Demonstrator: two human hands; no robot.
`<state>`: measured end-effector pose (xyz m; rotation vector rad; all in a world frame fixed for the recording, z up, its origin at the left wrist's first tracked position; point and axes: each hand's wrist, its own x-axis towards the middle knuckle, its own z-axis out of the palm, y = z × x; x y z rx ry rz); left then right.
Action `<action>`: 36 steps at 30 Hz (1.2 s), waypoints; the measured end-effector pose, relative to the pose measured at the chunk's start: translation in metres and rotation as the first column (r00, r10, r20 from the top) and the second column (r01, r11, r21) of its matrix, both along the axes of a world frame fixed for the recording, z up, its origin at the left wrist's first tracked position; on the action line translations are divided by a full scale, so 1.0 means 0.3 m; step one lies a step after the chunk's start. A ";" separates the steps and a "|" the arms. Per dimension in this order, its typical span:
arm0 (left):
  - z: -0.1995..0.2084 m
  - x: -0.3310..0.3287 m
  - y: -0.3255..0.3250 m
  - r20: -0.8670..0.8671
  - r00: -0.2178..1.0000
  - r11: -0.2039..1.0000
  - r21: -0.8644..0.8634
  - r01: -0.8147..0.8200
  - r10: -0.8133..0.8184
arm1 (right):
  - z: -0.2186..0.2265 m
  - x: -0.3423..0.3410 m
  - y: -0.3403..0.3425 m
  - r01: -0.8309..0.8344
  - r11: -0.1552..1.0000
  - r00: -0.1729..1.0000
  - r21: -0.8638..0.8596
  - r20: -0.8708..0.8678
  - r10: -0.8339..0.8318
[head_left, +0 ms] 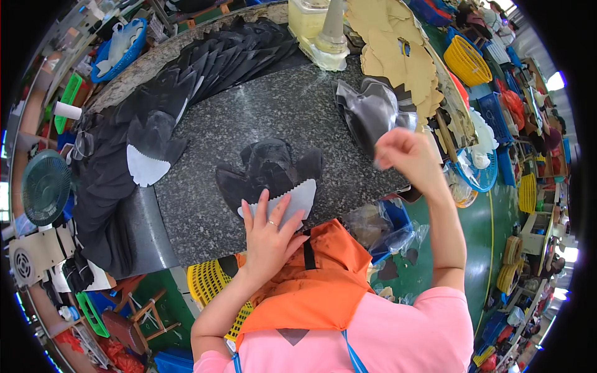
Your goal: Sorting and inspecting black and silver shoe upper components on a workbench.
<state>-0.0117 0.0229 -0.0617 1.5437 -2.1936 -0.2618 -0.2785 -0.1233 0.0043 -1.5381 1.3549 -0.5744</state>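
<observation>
On a speckled dark stone slab [205, 137] lies a black shoe-upper piece [267, 163] with pointed side flaps. A white piece with a zigzag-cut edge [303, 196] lies along its near side. My left hand [270, 241] rests on that white piece, its fingers stretched out and spread, a ring on one of them. Raised over the right part of the slab, my right hand [405, 155] has its fingers curled together in a pinch; whatever is between them, if anything, is too small to make out. Just beyond it sit shiny black pieces [368, 112] in a small stack.
Overlapping black pieces [230, 62] line the far left edge; one with a white toothed edge [148, 165] lies at left. Behind stand a cream tub [305, 25] and a grey cone [334, 28]. Tan pieces [398, 59] pile up far right. A yellow basket [208, 283] is below the slab.
</observation>
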 end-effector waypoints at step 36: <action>0.062 -0.045 -0.119 -0.860 0.368 0.921 0.389 0.024 0.353 | -0.160 0.349 0.237 -0.168 0.986 0.886 0.002 0.438 0.150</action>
